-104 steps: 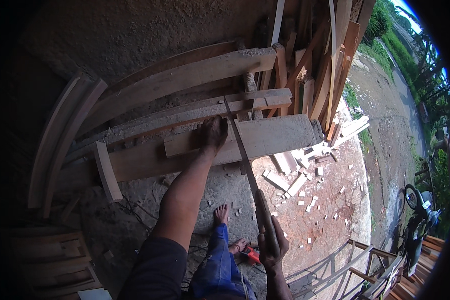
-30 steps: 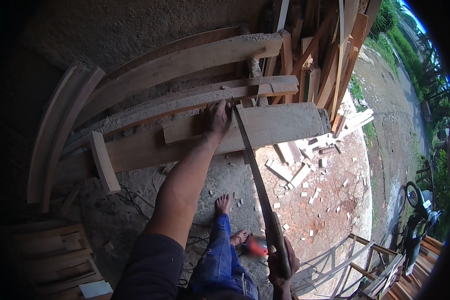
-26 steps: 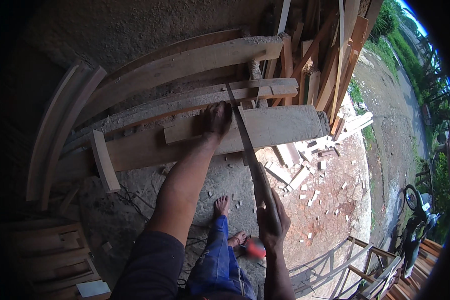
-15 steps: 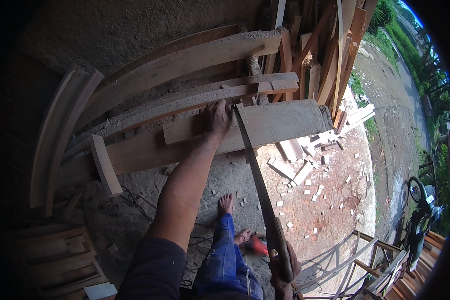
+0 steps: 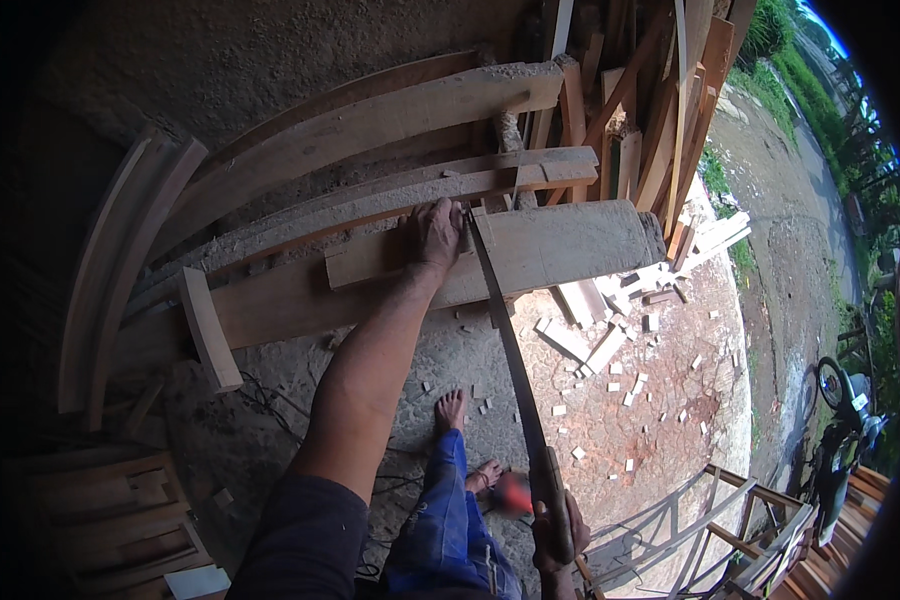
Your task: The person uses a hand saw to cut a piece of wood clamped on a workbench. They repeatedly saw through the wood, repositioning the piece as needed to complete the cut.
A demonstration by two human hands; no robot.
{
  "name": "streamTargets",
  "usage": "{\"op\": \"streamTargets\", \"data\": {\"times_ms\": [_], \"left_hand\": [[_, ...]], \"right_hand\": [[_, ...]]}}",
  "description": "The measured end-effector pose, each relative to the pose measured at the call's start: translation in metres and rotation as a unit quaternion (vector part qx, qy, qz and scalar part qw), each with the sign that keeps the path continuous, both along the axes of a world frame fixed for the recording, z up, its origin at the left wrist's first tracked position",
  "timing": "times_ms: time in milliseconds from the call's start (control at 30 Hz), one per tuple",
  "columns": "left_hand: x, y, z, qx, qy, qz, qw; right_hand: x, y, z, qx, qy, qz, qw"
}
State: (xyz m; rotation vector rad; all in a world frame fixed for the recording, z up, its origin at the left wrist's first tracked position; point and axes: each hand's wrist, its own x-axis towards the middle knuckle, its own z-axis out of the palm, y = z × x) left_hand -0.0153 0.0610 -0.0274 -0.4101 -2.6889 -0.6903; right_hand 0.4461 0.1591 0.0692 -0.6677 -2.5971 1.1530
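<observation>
My left hand point(image 5: 437, 235) grips a short wooden piece point(image 5: 365, 258) and holds it down on a wide plank point(image 5: 580, 243). The fingers curl over its far edge, and the fingertips are partly hidden. In my right hand point(image 5: 568, 530), low in the view, is the wooden handle of a handsaw. The long blade of the handsaw point(image 5: 515, 365) runs up and away to the wood just right of my left hand. Its tip end lies against the short piece there; how deep it sits in the wood cannot be told.
A loose wooden block point(image 5: 210, 330) lies across the plank at left. Beyond are dusty parallel beams point(image 5: 370, 195) and upright boards point(image 5: 650, 130). Offcuts point(image 5: 610, 345) litter the floor near my bare feet point(image 5: 452, 408). A wooden frame point(image 5: 710, 520) stands low right, with a motorcycle point(image 5: 845, 420) outside.
My right hand and the saw handle have shifted slightly up and to the left. My left hand keeps its place on the short wooden piece.
</observation>
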Motion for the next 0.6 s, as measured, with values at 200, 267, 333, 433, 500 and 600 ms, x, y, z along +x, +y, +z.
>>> {"op": "streamTargets", "data": {"times_ms": [200, 267, 333, 433, 500, 600], "left_hand": [[-0.002, 0.011, 0.007, 0.027, -0.023, -0.03, 0.999], [0.004, 0.012, 0.002, 0.027, -0.014, -0.034, 0.999], [0.0, 0.007, 0.002, 0.02, 0.033, -0.018, 0.999], [-0.005, -0.004, -0.007, 0.019, 0.024, -0.003, 1.0], [-0.005, -0.002, -0.009, 0.027, 0.036, -0.011, 0.999], [0.0, 0.008, -0.003, 0.03, 0.031, -0.042, 0.998]], "right_hand": [[-0.201, 0.01, -0.009, -0.17, 0.126, 0.021, 0.977], [-0.179, 0.01, -0.016, -0.129, 0.097, 0.025, 0.987], [-0.097, 0.005, -0.022, -0.058, 0.097, 0.033, 0.993], [0.017, 0.003, -0.005, -0.016, 0.01, 0.059, 0.998], [0.0, 0.001, 0.005, -0.042, 0.019, 0.042, 0.998], [-0.122, 0.003, -0.022, -0.082, 0.087, 0.002, 0.993]]}}
